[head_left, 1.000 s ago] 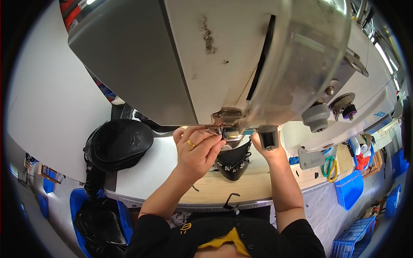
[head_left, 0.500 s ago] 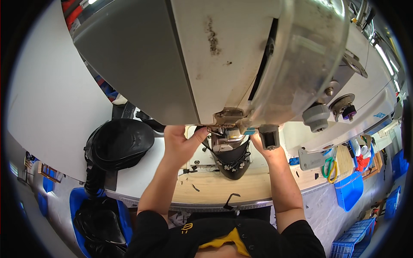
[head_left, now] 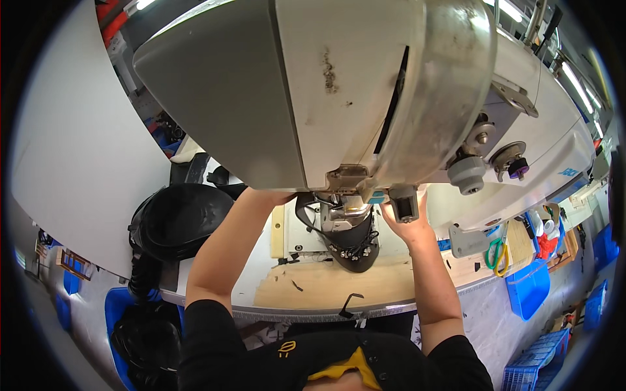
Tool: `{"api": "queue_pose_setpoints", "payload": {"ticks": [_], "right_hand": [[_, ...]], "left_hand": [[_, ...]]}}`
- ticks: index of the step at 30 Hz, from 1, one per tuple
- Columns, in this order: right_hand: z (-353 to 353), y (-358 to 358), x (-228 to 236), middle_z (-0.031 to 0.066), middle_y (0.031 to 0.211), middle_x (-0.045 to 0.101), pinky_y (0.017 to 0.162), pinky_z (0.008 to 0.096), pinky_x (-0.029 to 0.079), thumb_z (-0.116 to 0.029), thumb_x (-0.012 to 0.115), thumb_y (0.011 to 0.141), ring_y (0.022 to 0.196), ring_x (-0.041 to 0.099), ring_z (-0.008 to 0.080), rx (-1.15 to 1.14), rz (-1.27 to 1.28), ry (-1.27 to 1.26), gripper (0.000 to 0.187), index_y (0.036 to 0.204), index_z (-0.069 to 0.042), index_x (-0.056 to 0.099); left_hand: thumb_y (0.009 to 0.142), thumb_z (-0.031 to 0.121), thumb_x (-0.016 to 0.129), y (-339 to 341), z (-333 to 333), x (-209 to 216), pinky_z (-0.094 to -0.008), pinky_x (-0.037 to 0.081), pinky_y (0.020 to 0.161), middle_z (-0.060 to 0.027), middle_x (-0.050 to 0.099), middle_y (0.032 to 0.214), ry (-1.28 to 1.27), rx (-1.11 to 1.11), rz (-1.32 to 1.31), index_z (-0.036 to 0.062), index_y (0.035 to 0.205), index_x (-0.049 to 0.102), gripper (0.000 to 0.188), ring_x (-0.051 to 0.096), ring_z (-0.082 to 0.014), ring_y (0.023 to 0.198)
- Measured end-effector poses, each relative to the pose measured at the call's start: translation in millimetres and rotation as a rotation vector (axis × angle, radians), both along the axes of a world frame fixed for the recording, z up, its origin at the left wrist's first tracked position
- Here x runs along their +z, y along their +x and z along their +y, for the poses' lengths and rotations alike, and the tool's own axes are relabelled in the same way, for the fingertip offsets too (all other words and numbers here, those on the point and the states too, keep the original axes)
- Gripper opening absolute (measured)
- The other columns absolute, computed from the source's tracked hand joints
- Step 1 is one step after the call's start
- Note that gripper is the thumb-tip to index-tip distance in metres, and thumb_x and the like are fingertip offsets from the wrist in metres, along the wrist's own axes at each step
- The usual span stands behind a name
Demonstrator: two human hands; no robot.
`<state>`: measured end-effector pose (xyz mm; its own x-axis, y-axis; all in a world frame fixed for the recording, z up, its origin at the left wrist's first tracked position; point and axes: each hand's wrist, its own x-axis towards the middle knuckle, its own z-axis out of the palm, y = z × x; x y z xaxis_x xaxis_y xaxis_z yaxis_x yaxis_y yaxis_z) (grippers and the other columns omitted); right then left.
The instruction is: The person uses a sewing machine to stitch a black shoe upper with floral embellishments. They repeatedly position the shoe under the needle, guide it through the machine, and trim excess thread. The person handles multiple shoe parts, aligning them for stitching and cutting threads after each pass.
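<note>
A large white and grey sewing machine (head_left: 352, 85) fills the upper middle. Under its metal presser foot (head_left: 345, 215) lies a black piece with a rounded end (head_left: 355, 260), crossed by a band of silvery beads; a thin black strap loops at its left. My left hand (head_left: 270, 197) reaches behind the machine head, so its fingers are hidden. On the other side, my right hand (head_left: 411, 221) is beside the black piece, its fingers mostly covered by machine parts. What either hand grips cannot be seen.
Stacked black rounded pieces (head_left: 182, 221) stand on the table at left. Below them, a blue bin (head_left: 117, 309) holds more black pieces. Scissors with green and yellow handles (head_left: 499, 257) lie at right near a blue tray (head_left: 529, 290). Black scraps (head_left: 351, 305) dot the table's front.
My left hand has gone farther back behind the machine head, and its thumb no longer shows. The right hand and the black piece stay nearly in place. The view has shifted slightly.
</note>
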<state>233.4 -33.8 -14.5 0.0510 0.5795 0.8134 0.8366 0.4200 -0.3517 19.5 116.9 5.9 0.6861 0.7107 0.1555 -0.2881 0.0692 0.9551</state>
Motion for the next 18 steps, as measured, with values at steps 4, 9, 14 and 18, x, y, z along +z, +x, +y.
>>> {"api": "queue_pose_setpoints", "payload": {"ticks": [4, 9, 14, 18], "right_hand": [[-24, -23, 9, 0.0102, 0.073, 0.061, 0.057, 0.0379, 0.048, 0.001, 0.063, 0.061, 0.063, 0.059, 0.0294, 0.086, 0.025, 0.099, 0.019, 0.079, -0.006, 0.065], [-26, -47, 13, 0.0101, 0.087, 0.067, 0.069, 0.0385, 0.052, 0.0, 0.07, 0.064, 0.078, 0.065, 0.0307, 0.178, -0.087, 0.11, 0.035, 0.099, -0.005, 0.069], [-28, -46, 12, 0.0102, 0.091, 0.068, 0.072, 0.0412, 0.053, 0.0, 0.071, 0.065, 0.082, 0.065, 0.0325, 0.18, -0.095, 0.083, 0.037, 0.101, -0.006, 0.07], [-26, -47, 13, 0.0101, 0.093, 0.067, 0.07, 0.0414, 0.052, -0.001, 0.071, 0.065, 0.085, 0.065, 0.0325, 0.157, -0.125, 0.095, 0.035, 0.099, -0.007, 0.069]], "left_hand": [[0.087, 0.001, 0.066, -26, -77, 4, -0.0257, 0.052, 0.081, -0.0064, 0.068, 0.102, 0.035, 0.274, 0.024, -0.0028, 0.112, 0.063, 0.025, 0.064, -0.0127, 0.091], [0.09, -0.001, 0.062, -16, -120, 1, -0.0189, 0.047, 0.071, -0.0031, 0.066, 0.095, 0.175, 0.575, -0.027, -0.0032, 0.108, 0.062, 0.018, 0.058, -0.0049, 0.079], [0.091, -0.001, 0.061, -12, -121, 3, -0.018, 0.045, 0.069, -0.002, 0.065, 0.093, 0.246, 0.632, 0.023, -0.0026, 0.107, 0.061, 0.016, 0.055, -0.004, 0.077], [0.092, 0.001, 0.06, -10, -117, -1, -0.0182, 0.044, 0.067, -0.0008, 0.064, 0.09, 0.268, 0.643, -0.005, -0.0022, 0.106, 0.061, 0.015, 0.055, -0.0038, 0.077]]}}
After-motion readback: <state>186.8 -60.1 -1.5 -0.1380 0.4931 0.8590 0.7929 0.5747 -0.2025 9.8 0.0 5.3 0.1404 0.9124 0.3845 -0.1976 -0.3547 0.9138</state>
